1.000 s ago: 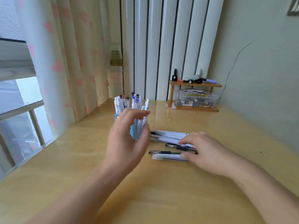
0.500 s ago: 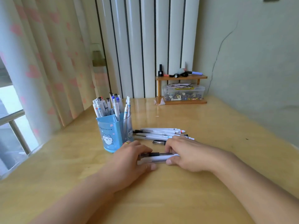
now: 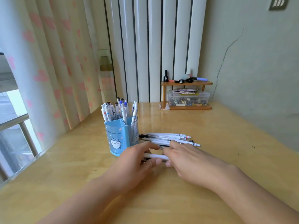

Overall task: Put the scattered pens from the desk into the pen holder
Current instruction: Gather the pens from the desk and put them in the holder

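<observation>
At the centre of the frame we see our left hand [image 3: 134,165] and right hand [image 3: 186,162] both curled around one white plastic pen [image 3: 155,156] low over the pale wooden bench [image 3: 210,126]. Just beyond lie loose white pens [image 3: 169,137], beside the blue cartoon-printed pen holder [image 3: 120,136], already full of pens.

You're looking at a blue pen holder [image 3: 120,138] standing upright, already crowded with pens. Just right of it, white pens [image 3: 168,137] are lying side by side on the desk; one white pen [image 3: 155,156] is lying nearer you.
</observation>
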